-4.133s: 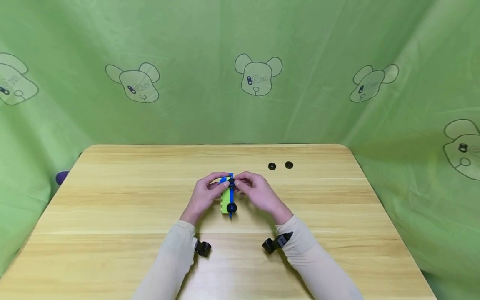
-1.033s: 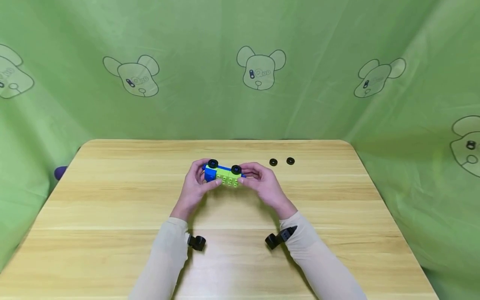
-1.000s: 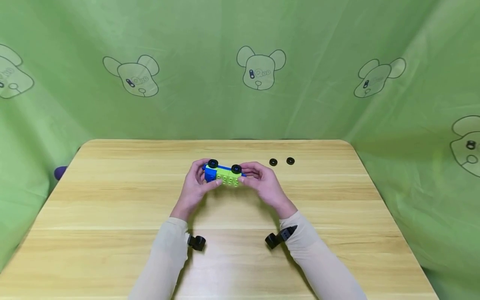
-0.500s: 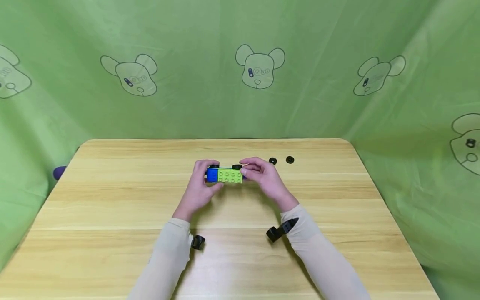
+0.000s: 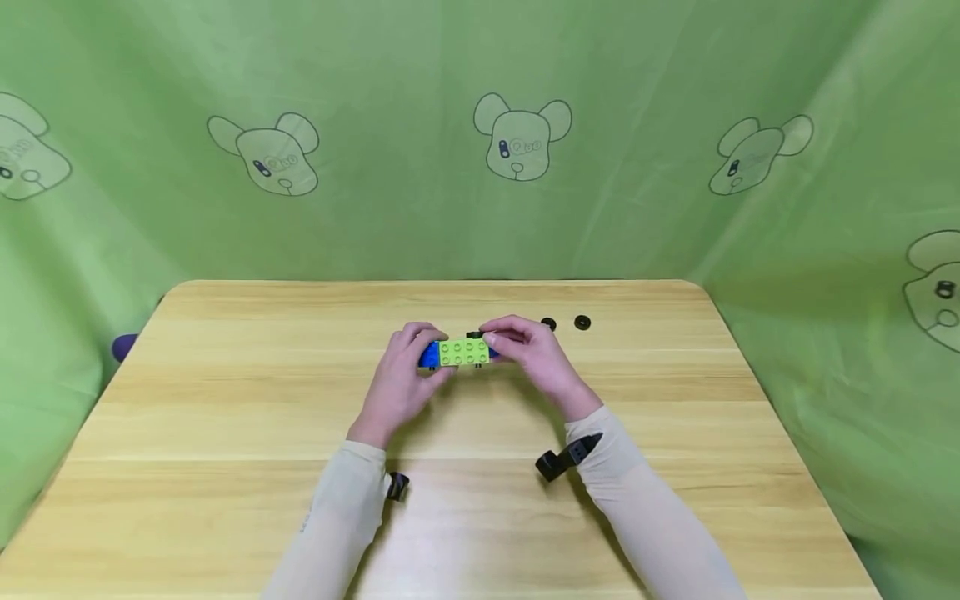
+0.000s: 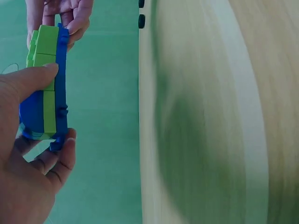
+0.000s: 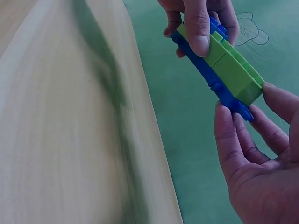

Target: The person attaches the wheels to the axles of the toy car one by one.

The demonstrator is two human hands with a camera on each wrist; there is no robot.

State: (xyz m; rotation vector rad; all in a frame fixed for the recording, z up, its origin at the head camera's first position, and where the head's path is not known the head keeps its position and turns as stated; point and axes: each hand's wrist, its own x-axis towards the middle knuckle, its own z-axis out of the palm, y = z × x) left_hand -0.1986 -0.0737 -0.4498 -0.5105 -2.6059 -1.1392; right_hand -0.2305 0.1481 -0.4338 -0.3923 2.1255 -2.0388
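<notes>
A toy car built of bricks, lime green with a blue nose and blue base, is held crosswise above the table with its studs up. My left hand grips the blue-nosed end, thumb along the near side. At the other end my right hand pinches the car between thumb and fingers. A black wheel shows on the far side. Along the near side, the blue base carries bare axle stubs in the left wrist view. The right wrist view shows the green side and both hands on the car.
Two loose black wheels lie near the back of the wooden table, one wheel farther right and another wheel just beyond my right hand. A green curtain with printed bear heads surrounds the table's back and sides.
Earlier the car lay lengthwise, wheels up, with both hands at its far wheel. It was then lifted and turned crosswise, and has since rolled so its studs face up and its wheels point away.
</notes>
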